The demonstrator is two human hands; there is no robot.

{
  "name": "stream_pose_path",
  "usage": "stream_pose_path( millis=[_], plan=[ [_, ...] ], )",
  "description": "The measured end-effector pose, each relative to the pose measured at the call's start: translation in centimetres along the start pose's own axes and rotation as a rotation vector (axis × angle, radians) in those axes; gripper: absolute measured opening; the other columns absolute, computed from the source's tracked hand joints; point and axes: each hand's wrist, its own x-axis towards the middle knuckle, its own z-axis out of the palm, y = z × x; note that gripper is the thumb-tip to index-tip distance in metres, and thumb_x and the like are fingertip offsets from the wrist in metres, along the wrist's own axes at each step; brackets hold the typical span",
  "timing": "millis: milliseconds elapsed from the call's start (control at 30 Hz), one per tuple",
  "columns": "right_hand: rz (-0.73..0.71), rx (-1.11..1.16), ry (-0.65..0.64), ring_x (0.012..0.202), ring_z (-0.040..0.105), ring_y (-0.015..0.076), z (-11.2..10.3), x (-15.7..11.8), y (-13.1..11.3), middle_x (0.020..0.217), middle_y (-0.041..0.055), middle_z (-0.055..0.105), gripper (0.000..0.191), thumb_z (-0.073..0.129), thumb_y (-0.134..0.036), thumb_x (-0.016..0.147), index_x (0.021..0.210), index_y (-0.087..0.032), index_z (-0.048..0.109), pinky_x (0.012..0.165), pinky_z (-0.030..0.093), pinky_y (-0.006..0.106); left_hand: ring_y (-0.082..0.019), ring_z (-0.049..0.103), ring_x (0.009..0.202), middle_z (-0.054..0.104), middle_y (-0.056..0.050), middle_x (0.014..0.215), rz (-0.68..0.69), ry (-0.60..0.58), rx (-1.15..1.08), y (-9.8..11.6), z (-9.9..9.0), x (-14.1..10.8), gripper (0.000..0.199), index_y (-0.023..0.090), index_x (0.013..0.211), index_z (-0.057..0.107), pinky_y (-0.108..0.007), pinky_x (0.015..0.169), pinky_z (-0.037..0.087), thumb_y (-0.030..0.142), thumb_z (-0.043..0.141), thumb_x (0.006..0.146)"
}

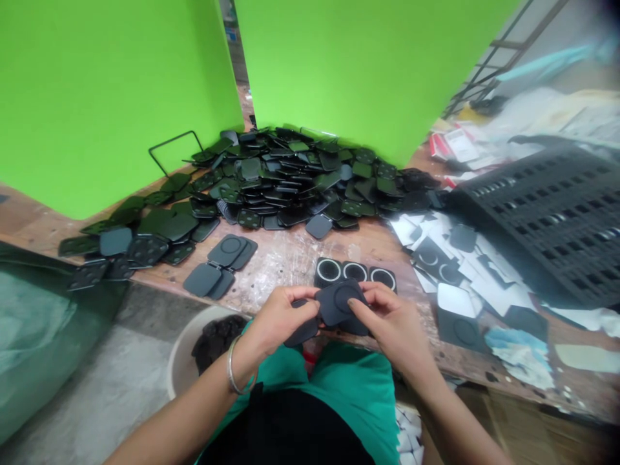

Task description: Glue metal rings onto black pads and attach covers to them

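Note:
In front of my lap I hold a black hinged pad (338,302), made of rounded square panels with a ring mark on one of them. It resembles a folding wireless charger shell. My left hand (283,316) pinches its left panel between thumb and fingers. The thumb of my right hand (394,320) presses on the ringed panel, with the fingers behind it. Just beyond my hands stands a black strip (354,272) with three pale rings, partly covered by the pad. To the left, hinged pads (220,265) of the same kind lie unfolded on the wooden table (281,258).
A large heap of black square panels (290,174) lies against green boards (339,64). On the right are a black slotted tray (542,219), scattered white papers (494,284), a stack of squares (455,316) and a crumpled cloth (520,352). A pale bucket (177,361) stands below left.

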Motion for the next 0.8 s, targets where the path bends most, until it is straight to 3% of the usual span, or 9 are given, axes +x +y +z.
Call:
stream_pose_path(
  millis=[467,567,667,800],
  plan=[
    [-0.159,-0.236,0.038,0.083,0.061,0.0208,0.58,-0.37,0.56,0.102,0.0115,0.063,0.028,0.061,-0.039,0.083,0.063,-0.021,0.055,0.068,0.046,0.031,-0.014,0.062,0.054,0.070,-0.002,0.066,0.038,0.003,0.009,0.12,0.01,-0.44,0.040,0.014,0.106,0.075,-0.021,0.052,0.048,0.033,0.067,0.072],
    [-0.291,-0.420,0.049,0.078,0.060,0.0194,0.52,-0.37,0.57,0.098,0.0105,0.063,0.028,0.056,-0.036,0.088,0.065,-0.021,0.051,0.066,0.045,0.031,-0.013,0.062,0.055,0.070,-0.001,0.068,0.069,0.002,0.036,-0.07,-0.07,-0.54,0.038,0.014,0.105,0.076,-0.020,0.052,0.047,0.033,0.067,0.073],
    [-0.447,-0.749,0.066,0.074,0.059,0.0207,0.26,-0.46,0.33,0.087,0.0092,0.062,0.028,0.048,-0.036,0.094,0.071,-0.021,0.052,0.060,0.039,0.030,-0.013,0.062,0.056,0.071,-0.001,0.070,0.088,-0.012,0.048,-0.25,-0.19,-0.58,0.035,0.015,0.103,0.077,-0.020,0.054,0.048,0.034,0.068,0.075],
    [-0.488,-1.126,0.051,0.062,0.057,0.0202,-0.40,-0.41,0.00,0.071,0.0055,0.058,0.034,0.048,-0.045,0.097,0.075,-0.020,0.056,0.051,0.026,0.029,-0.015,0.065,0.057,0.071,-0.002,0.069,0.038,-0.055,-0.029,-0.52,-0.41,-0.33,0.038,0.015,0.106,0.075,-0.023,0.056,0.052,0.036,0.069,0.075]
  ],
)
